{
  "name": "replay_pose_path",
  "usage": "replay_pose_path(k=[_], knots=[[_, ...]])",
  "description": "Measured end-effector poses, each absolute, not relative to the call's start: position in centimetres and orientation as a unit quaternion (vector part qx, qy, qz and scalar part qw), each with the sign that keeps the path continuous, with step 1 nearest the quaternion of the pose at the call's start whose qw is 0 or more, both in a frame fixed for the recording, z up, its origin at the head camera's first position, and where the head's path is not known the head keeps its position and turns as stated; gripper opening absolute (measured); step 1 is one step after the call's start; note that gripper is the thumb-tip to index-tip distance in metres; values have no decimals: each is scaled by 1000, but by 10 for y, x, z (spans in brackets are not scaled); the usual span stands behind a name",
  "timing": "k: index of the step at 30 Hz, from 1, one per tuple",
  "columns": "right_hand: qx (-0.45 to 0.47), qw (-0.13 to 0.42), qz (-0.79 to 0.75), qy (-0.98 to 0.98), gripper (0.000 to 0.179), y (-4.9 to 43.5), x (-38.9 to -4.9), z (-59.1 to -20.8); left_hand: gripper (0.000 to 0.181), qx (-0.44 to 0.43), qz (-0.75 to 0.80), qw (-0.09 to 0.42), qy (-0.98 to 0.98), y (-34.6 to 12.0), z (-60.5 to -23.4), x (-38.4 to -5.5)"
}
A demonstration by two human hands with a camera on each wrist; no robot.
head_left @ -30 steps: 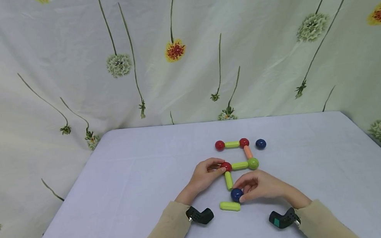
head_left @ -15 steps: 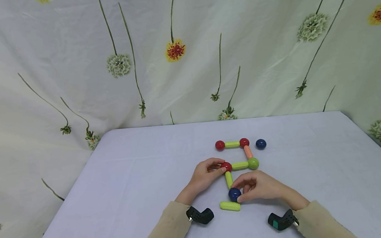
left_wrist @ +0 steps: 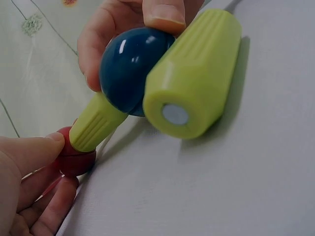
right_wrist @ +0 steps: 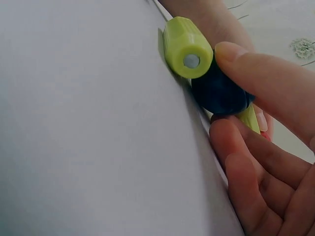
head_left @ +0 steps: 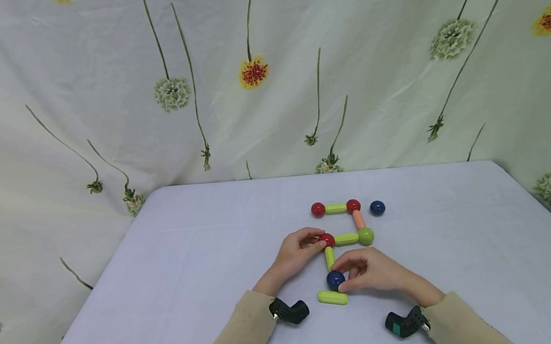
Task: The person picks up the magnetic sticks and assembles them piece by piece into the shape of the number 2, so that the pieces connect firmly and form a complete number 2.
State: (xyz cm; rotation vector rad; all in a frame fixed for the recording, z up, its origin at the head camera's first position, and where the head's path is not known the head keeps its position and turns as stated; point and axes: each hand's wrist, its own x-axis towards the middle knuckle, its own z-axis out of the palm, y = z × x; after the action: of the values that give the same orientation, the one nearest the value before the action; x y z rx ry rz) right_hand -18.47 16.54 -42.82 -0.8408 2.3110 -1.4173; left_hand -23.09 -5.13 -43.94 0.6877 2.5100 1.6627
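Note:
My left hand [head_left: 296, 253] pinches a red ball [head_left: 327, 240] between thumb and fingers. From that ball a yellow-green magnetic rod [head_left: 330, 259] runs toward me, and another yellow-green rod [head_left: 346, 239] leads right to a green ball [head_left: 365, 236]. My right hand [head_left: 373, 269] holds a dark blue ball [head_left: 335, 280] at the near end of the first rod. In the left wrist view the blue ball [left_wrist: 133, 69] sits right at that rod's end. A loose yellow-green rod [head_left: 332, 298] lies just in front of the blue ball, its round metal end [left_wrist: 175, 114] showing.
An orange rod [head_left: 358, 219] joins the green ball to a red ball [head_left: 353, 206] farther back. A yellow-green rod [head_left: 336, 209] continues left to another red ball [head_left: 317, 209]. A second blue ball [head_left: 377, 208] lies apart at right on the white table [head_left: 207, 291]. Flowered cloth [head_left: 375, 60] hangs behind.
My right hand has shifted slightly left with the blue ball, bringing it against the near end of the rod. That rod has swung a little left. My left hand stays on the red ball.

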Motion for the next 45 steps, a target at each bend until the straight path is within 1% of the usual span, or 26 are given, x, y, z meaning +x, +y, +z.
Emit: replay_pose_path(k=[15,23,26,32,34,40,45], knots=[[-296,123,-481,816,32,159,-179,-426,29,219,536,22,815,-51,-440,-231],[-294,98,-475,824,32,158,-177,-428,30,214,533,25,818,-51,-440,-230],[-281,88,-476,829,36,158,-175,-431,30,213,534,25,818,-51,-441,-230],[-237,68,-496,832,50,158,-171,-437,34,209,548,18,810,-51,-444,-229],[-225,62,-508,829,51,158,-170,-439,36,204,549,14,810,-51,-445,-228],[-215,42,-519,826,44,158,-166,-444,40,193,548,-17,813,-50,-445,-225],[-218,22,-502,837,38,160,-159,-447,50,188,548,-41,814,-48,-446,-220]])
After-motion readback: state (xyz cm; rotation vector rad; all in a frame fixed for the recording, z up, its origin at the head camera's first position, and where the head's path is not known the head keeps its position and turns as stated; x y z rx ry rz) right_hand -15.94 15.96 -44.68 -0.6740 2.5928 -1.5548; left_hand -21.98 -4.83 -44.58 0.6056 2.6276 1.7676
